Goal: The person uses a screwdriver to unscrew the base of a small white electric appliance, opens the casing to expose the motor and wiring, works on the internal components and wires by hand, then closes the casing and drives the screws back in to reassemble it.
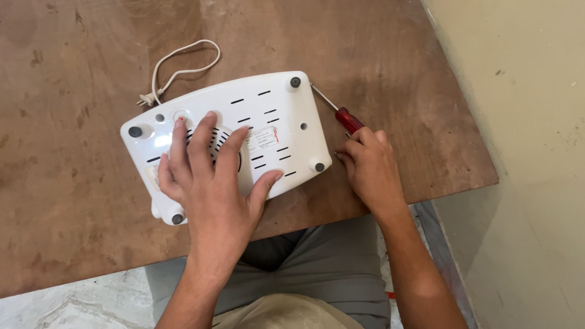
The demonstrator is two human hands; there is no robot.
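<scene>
Spread flat, left hand [210,176] pins the upturned white plastic appliance base [228,143] on the brown wooden table [73,183], while right hand [368,167] curls its fingers around the red-handled screwdriver [341,113] beside it, apparently picking it up.

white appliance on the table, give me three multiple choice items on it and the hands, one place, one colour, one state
1. Where does the screwdriver lie?
A. right of the white appliance
B. on top of it
C. on the floor

2. What colour is the screwdriver's handle?
A. blue
B. red
C. yellow

3. How is the left hand placed?
A. lifted off the table
B. closed on the power cord
C. spread flat on the appliance's underside

Key: 1 A, it lies by the appliance's right edge, under the right hand. 2 B, red shows above the fingers. 3 C, fingers fan over the vents.
</scene>
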